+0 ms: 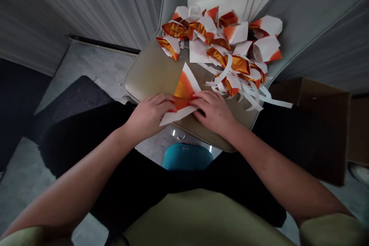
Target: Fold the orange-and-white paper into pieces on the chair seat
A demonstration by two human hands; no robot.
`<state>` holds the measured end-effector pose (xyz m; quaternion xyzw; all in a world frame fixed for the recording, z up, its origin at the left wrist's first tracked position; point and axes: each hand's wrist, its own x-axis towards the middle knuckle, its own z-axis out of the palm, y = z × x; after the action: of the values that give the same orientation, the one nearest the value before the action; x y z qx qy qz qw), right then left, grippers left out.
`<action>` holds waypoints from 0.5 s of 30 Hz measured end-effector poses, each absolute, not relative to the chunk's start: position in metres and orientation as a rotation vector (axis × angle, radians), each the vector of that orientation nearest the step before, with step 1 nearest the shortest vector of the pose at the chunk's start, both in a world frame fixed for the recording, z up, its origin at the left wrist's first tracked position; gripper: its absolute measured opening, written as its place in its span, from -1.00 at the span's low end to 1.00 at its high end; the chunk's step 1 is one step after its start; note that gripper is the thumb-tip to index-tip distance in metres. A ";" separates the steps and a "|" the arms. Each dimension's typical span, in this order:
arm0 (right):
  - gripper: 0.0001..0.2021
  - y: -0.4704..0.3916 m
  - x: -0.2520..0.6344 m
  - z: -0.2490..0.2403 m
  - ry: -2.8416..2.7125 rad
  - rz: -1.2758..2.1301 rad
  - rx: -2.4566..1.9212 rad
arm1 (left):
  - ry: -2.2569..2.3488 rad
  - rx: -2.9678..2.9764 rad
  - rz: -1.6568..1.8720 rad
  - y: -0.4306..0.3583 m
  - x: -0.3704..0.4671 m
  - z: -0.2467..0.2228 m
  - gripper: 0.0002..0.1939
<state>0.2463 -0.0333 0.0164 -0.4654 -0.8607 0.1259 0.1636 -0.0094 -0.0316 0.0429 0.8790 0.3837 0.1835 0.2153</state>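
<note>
2 hands — left hand (151,115) and right hand (215,111) — pinch the orange-and-white paper (184,94) at the chair's (147,71) near edge; folded papers (227,50) lie far right of it.

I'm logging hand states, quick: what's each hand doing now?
Left hand: holding the orange-and-white paper by its left side.
Right hand: holding the same paper's right side.

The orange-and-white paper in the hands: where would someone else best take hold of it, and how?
I'd pinch the paper lightly at its upper tip, coming from the far side of the chair seat. That corner narrows to a point and is free, while the left hand and right hand are at the lower part.
</note>
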 end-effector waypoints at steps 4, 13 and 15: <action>-0.84 -0.036 0.249 0.021 -2.405 0.438 -1.318 | 1.241 2.273 0.518 -0.040 -0.008 0.042 -0.80; -0.89 -0.036 0.247 0.022 -2.269 0.530 -1.385 | 1.520 1.765 0.617 -0.042 0.001 0.031 -0.82; -0.88 -0.036 0.244 0.022 -2.240 0.514 -1.409 | 1.592 1.685 0.613 -0.040 0.004 0.032 -0.83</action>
<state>0.2440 -0.0358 0.0217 -0.5097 -0.8104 0.1859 0.2210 0.0035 -0.0402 0.0318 0.6548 0.6184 0.2382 0.3634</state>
